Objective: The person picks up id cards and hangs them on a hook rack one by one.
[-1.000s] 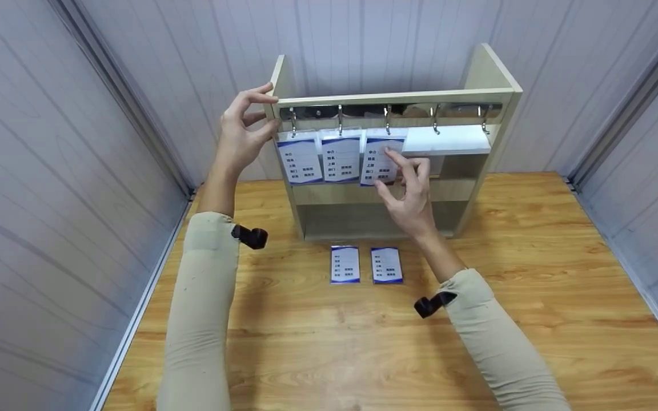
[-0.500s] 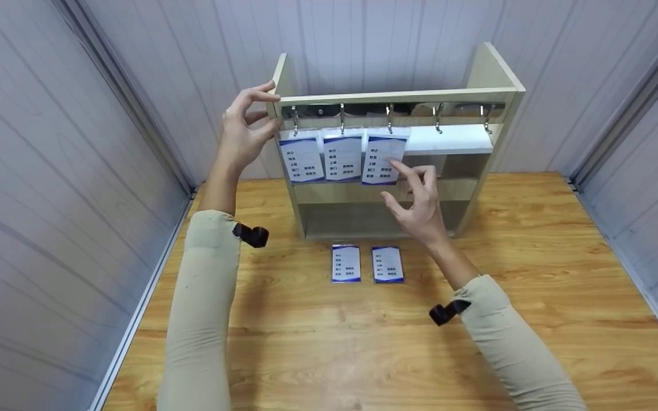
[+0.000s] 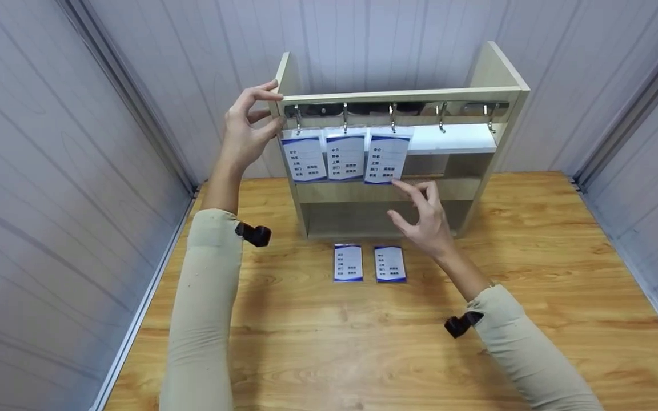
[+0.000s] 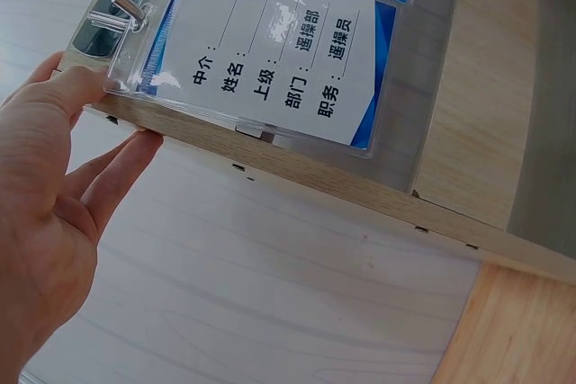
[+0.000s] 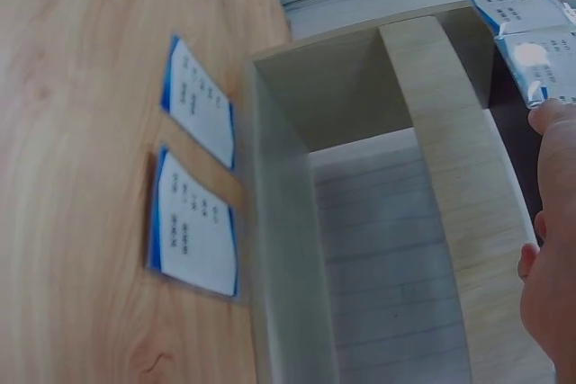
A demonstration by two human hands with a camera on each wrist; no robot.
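A light wooden rack (image 3: 403, 95) stands at the back of the table, with a row of metal hooks under its top bar. Three blue-and-white badge cards (image 3: 345, 157) hang from the three left hooks. My left hand (image 3: 266, 108) holds the rack's upper left corner, thumb on the front edge (image 4: 360, 195) and fingers on the outer side, beside the first hanging card (image 4: 270, 51). My right hand (image 3: 406, 200) hovers just below the third hanging card (image 3: 387, 160), fingers relaxed and holding nothing. Two more cards (image 3: 348, 263) (image 3: 390, 264) lie flat in front of the rack.
The two right hooks (image 3: 442, 117) (image 3: 492, 117) carry nothing. A white shelf board (image 3: 454, 140) sits behind them, with open compartments (image 5: 396, 249) below. Grey panel walls close in the wooden table (image 3: 534, 257) on three sides.
My right hand has let go of the third hanging card and dropped down and to the right. The card now hangs free from its hook. The left hand has stayed put.
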